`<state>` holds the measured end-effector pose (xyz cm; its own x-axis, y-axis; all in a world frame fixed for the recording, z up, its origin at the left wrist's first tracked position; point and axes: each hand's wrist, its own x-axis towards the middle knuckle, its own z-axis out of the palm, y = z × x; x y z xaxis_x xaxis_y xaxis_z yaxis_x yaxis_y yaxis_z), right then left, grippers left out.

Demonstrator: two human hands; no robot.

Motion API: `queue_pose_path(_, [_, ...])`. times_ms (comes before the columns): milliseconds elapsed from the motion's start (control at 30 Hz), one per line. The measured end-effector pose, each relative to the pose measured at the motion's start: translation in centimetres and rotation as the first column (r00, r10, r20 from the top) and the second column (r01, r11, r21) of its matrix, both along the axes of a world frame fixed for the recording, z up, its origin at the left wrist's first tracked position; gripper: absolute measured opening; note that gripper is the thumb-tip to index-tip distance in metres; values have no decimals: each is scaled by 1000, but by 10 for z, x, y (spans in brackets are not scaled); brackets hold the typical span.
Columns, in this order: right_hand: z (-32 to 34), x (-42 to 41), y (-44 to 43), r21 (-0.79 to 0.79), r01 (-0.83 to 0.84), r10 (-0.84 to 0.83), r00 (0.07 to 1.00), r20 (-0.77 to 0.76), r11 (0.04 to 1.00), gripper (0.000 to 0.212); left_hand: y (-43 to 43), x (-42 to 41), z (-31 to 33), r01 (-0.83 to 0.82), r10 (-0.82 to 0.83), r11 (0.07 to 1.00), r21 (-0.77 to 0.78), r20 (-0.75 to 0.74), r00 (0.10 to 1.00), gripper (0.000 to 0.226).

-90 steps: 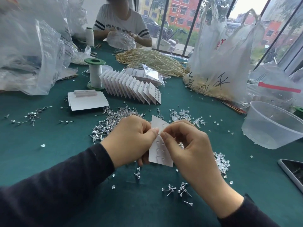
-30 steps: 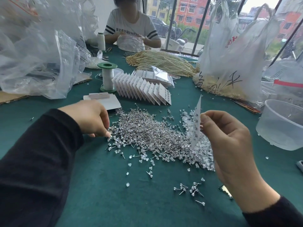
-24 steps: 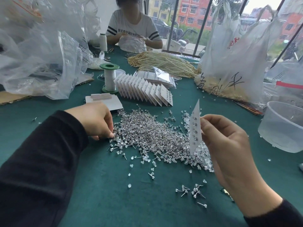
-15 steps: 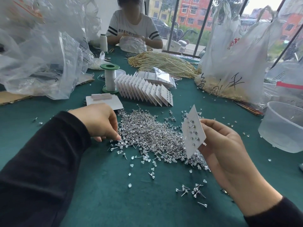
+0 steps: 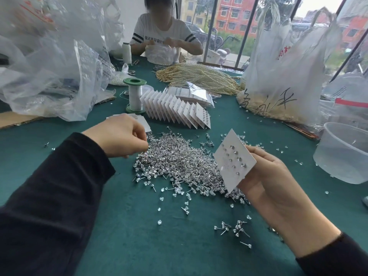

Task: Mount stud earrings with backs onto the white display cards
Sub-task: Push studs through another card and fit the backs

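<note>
Card (image 5: 233, 159) now face-up in right hand (image 5: 266, 180)

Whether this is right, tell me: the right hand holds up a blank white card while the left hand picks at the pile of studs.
Not quite: the card is not blank. The head view shows several studs set in it. The rest stands: the right hand holds up the white card while the left hand picks at the pile of studs.
</note>
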<state>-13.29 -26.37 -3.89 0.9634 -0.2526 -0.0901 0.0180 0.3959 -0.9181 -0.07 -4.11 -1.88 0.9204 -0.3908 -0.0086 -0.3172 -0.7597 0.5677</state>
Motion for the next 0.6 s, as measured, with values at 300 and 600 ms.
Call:
queue_pose_path(300, [4, -2, 4, 329, -169, 192, 981, -38, 929, 27, -25, -27, 6, 210, -397, 729, -651, -152, 905, 18])
queue_pose_path(600, [-1, -2, 9, 359, -350, 381, 924, -15, 865, 78, -49, -42, -1, 71, -417, 602, -795, -238, 877, 26])
